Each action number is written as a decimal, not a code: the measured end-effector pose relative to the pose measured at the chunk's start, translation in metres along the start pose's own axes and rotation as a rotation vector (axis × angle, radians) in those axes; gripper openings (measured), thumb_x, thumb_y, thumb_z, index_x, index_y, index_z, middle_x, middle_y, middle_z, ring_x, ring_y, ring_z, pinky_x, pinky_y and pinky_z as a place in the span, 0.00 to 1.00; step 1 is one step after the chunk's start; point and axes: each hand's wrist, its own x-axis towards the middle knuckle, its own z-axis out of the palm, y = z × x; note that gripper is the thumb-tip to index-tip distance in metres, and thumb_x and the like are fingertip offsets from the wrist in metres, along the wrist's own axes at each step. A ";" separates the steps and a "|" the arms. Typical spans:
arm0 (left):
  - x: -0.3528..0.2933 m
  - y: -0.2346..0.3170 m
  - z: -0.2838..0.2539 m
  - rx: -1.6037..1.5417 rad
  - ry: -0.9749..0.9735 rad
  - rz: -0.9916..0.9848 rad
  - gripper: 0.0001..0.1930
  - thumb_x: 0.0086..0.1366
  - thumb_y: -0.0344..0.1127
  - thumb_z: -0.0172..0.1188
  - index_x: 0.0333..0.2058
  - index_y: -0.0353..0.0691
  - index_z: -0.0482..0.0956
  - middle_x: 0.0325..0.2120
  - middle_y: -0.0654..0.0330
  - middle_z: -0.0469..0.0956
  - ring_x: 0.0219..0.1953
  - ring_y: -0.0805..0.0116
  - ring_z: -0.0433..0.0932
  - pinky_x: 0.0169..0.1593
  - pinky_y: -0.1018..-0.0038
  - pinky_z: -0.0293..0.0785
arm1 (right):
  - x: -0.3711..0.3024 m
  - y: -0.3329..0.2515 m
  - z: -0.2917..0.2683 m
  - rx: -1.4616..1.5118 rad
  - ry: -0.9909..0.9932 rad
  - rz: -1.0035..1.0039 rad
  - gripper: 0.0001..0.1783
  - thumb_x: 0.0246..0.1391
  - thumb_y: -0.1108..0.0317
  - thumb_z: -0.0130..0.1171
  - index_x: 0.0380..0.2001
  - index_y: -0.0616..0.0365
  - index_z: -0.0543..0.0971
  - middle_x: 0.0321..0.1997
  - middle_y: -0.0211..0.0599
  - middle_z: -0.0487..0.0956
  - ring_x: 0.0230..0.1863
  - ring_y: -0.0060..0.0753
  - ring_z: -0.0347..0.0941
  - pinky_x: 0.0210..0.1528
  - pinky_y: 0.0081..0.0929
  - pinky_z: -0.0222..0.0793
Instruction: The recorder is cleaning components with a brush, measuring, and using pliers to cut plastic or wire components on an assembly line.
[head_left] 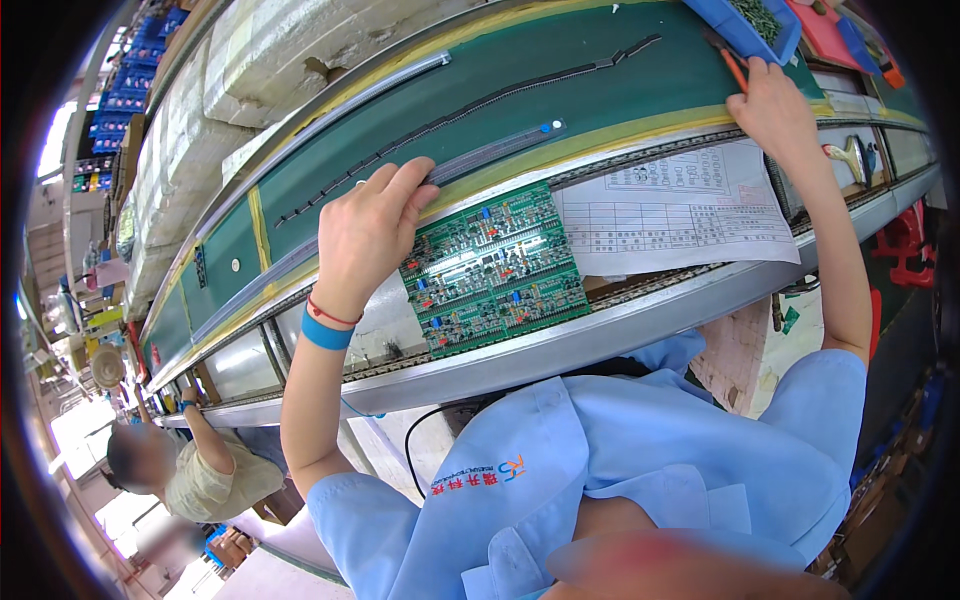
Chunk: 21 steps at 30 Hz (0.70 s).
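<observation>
My left hand (pixel 370 228) is closed on a long, clear plastic component tube (pixel 490 150), its fingers pinched at the tube's near side. Blue and white plugs show at the tube's right end. Just below that hand lies a green circuit board panel (pixel 495 268), filled with small components. At the far right, my right hand (pixel 778 108) grips a slim tool with an orange handle (pixel 735 70). Its dark tip is beside a blue bin (pixel 735 22) of small green parts. A black strip of joined components (pixel 470 105) lies beyond the tube on the green surface.
Printed paper sheets (pixel 680 215) lie right of the board, across the metal conveyor rail (pixel 640 285). Another clear tube (pixel 400 85) rests along the back. White foam blocks (pixel 270 65) stand behind. A co-worker (pixel 205 465) is at the line on the left.
</observation>
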 end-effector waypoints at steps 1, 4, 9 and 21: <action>0.000 -0.001 0.001 -0.005 -0.004 -0.001 0.10 0.62 0.39 0.58 0.42 0.48 0.77 0.27 0.62 0.77 0.25 0.61 0.77 0.26 0.70 0.71 | 0.001 0.007 0.003 -0.036 -0.033 0.004 0.18 0.46 0.66 0.54 0.37 0.71 0.70 0.36 0.59 0.75 0.37 0.56 0.75 0.42 0.45 0.73; -0.001 -0.003 0.005 0.000 0.020 0.026 0.11 0.61 0.38 0.59 0.43 0.48 0.77 0.23 0.62 0.74 0.22 0.63 0.75 0.24 0.70 0.69 | -0.007 0.022 0.001 0.047 -0.002 0.001 0.18 0.47 0.68 0.55 0.42 0.65 0.70 0.42 0.53 0.76 0.42 0.51 0.74 0.44 0.41 0.71; -0.005 0.000 0.002 0.040 0.004 0.026 0.15 0.58 0.35 0.62 0.46 0.49 0.78 0.20 0.63 0.69 0.19 0.66 0.70 0.22 0.70 0.66 | -0.039 -0.013 -0.045 0.647 -0.108 0.077 0.25 0.47 0.69 0.61 0.51 0.54 0.69 0.42 0.41 0.75 0.42 0.46 0.71 0.44 0.35 0.68; -0.008 -0.003 0.012 0.099 0.053 0.085 0.19 0.51 0.37 0.67 0.45 0.47 0.80 0.19 0.67 0.65 0.15 0.74 0.65 0.18 0.76 0.62 | -0.047 -0.092 -0.043 0.517 -0.114 -0.393 0.40 0.32 0.61 0.72 0.54 0.48 0.71 0.45 0.39 0.68 0.44 0.43 0.65 0.46 0.36 0.60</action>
